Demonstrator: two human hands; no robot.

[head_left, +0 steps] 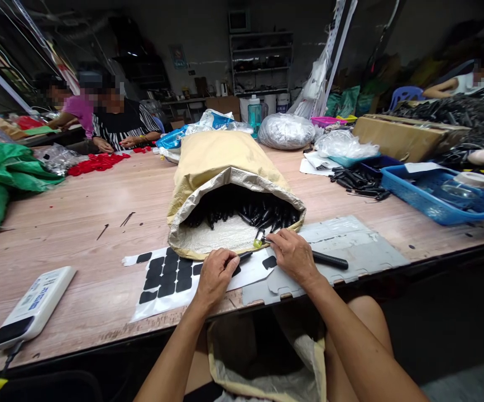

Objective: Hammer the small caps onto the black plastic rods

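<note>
Both occupied: your left grip [216,274] pinches a black piece [245,257], right grip [294,254] a hammer-like tool [329,260] | step: likely tapping | next: steady the piece

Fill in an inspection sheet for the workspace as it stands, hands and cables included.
Surface: wood-patterned table; grey board near its front edge.
Job's things: tan sack lying open toward the wearer, black parts inside; sheet of black squares before its mouth.
Clutter: blue basket at right; red pieces and green bag at left.
Left hand: pinching a small dark piece, details unclear.
Right hand: gripping a black-handled tool.
Cables: dark cable at the near end of the white device.
Surroundings: person in striped top across the table; shelving behind.
</note>
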